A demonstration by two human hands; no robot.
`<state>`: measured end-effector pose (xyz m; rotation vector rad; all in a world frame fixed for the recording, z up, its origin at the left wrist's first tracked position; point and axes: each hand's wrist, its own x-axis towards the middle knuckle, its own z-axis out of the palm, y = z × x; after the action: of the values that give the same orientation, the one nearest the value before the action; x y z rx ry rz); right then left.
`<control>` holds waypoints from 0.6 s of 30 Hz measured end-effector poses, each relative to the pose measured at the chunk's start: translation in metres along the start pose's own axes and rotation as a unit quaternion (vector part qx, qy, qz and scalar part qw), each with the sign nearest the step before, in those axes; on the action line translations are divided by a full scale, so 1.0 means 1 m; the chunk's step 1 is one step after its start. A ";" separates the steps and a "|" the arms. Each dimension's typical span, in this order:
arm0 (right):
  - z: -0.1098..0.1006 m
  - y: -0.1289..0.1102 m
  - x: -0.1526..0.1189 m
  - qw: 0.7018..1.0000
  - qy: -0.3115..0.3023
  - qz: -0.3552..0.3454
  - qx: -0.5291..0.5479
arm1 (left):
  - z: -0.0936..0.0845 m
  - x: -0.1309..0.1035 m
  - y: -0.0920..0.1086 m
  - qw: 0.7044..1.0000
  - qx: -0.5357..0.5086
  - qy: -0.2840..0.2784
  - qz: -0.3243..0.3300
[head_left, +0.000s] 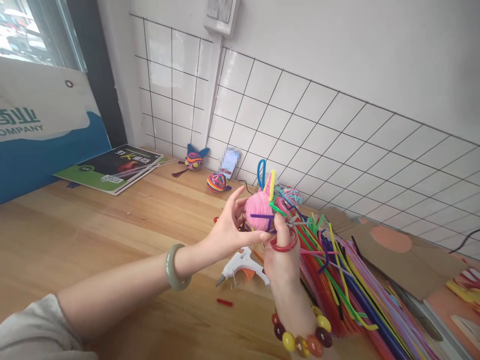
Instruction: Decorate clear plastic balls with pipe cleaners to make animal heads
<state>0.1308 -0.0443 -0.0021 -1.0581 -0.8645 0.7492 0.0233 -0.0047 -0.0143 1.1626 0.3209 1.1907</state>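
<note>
Above the wooden table, a round pink craft ball (256, 210) carries purple strips, a pink and yellow pointed ear and a blue loop on top. My left hand (228, 227), with a jade bangle on its wrist, is wrapped round the ball from the left and below. On the right, my right hand (283, 250) is closed on scissors (284, 244); their red handle circles its thumb and fingers, and the small blades point right. Its fingertips are near the ball's lower right side. Beneath my hands lies a white glue gun (243, 265).
Many coloured pipe cleaners (345, 280) cover the table's right side beside cardboard (405, 260). Two striped yarn figures (194, 159) and a phone (229, 162) stand near the grid wall. A booklet (112, 167) lies at the left; a short red piece (224, 302) lies in front.
</note>
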 end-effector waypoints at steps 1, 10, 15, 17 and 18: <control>0.003 0.002 -0.003 1.000 0.012 0.008 0.017 | 0.002 -0.001 -0.002 1.000 0.001 0.010 -0.002; 0.018 0.010 -0.019 0.994 0.031 0.036 0.097 | 0.013 -0.010 0.010 0.994 0.027 0.088 -0.058; 0.016 0.007 -0.021 0.998 -0.018 0.014 0.065 | 0.009 -0.008 0.013 0.991 0.053 0.101 -0.070; 0.011 0.005 -0.018 0.998 -0.049 0.000 0.030 | 0.003 -0.003 0.016 0.991 0.061 0.098 -0.071; 0.007 0.004 -0.015 0.998 -0.058 -0.005 0.004 | 0.000 0.001 0.019 0.992 0.054 0.101 -0.057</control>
<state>0.1168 -0.0529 -0.0074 -1.0095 -0.9649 0.8115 0.0133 -0.0057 0.0017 1.1035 0.6041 1.2030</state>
